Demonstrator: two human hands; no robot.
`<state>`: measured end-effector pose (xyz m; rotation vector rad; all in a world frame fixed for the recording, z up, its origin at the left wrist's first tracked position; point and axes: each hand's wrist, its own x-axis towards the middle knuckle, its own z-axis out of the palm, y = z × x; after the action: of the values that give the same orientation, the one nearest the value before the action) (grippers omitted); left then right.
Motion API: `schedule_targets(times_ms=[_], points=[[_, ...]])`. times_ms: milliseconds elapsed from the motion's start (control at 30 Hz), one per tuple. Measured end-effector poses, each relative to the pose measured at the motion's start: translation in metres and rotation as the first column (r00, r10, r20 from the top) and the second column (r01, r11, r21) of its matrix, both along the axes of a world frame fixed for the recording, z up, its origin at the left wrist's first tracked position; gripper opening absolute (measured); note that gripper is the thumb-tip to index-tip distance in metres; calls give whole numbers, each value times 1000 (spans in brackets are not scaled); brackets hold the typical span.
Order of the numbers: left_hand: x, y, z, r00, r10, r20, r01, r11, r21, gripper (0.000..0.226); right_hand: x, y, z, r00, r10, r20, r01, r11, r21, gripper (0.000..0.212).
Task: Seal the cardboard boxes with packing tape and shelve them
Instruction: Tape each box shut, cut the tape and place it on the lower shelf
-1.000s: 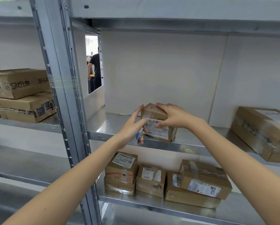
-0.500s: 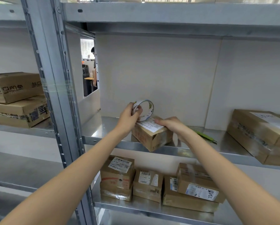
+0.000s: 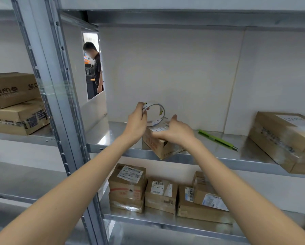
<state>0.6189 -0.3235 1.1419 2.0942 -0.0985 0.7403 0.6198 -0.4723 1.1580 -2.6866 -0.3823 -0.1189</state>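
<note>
One small cardboard box [image 3: 158,145] sits at the front edge of the middle shelf [image 3: 210,159]. The right hand [image 3: 174,132] lies on its top, its grip released; the left hand [image 3: 136,121] pinches one tape roll [image 3: 157,114] just above it. Four boxes [image 3: 159,193] rest below.

Even, soft indoor light, glare seen on the metal shelf [image 3: 112,137] at its left end, uprights bowed by wide-angle distortion, right edge boxes [image 3: 286,138] smeared by blur.
</note>
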Motion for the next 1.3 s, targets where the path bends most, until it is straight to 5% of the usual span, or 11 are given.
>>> schedule_targets(times_ms=[233,600,800,1033,1300], points=[[-17,36,5,993,111,48,-121,929,349,26,8,2,-8,998,-45,48,46,999,-23,120],[-27,50,-2,990,141,-30,-110,872,477,28,13,-1,-8,999,-45,26,46,998,-37,121],[-31,49,-32,993,112,-49,-86,927,365,27,14,3,-8,998,-52,18,53,994,-93,110],[-29,47,-45,990,113,-79,-84,950,302,23,23,9,7,973,15,-228,-88,946,-311,130],[-32,42,-44,992,109,-67,-88,962,259,23,27,11,1,989,101,-107,-125,960,-250,101]])
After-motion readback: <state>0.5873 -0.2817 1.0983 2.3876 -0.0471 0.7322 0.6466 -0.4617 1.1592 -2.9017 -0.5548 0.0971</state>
